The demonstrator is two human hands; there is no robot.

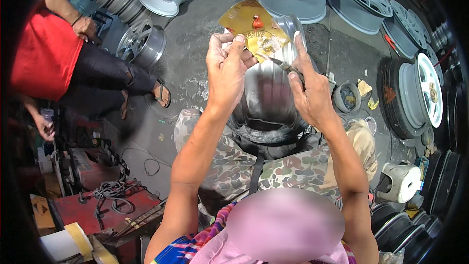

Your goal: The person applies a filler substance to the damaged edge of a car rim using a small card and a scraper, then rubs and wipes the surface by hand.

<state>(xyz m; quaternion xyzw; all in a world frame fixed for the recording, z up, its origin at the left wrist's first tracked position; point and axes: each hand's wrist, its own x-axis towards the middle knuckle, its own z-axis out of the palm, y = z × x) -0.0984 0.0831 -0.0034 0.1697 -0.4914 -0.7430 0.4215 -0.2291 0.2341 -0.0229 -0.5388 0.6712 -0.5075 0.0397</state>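
My left hand [226,71] pinches the lower left edge of a yellow printed sheet [239,18], its thumb on top. On the sheet sit a small orange-red dab of paste [257,21] and a pale, glossy smear of paste [267,46]. Closed round a narrow spatula-like tool [276,61], my right hand [311,93] holds its tip at the sheet's lower edge by the smear; its index finger points up, with whitish residue on the tip. Below both hands a silver wheel rim [266,85] stands upright between my camouflage-clad legs. The sheet and my hands hide its upper part.
White and grey wheel rims [293,0] line the far floor. At right are a small bucket [347,97], a tyre with a white rim [403,98] and a white container [399,182]. A person in red [49,54] stands at left, near a red machine [97,205] with cables.
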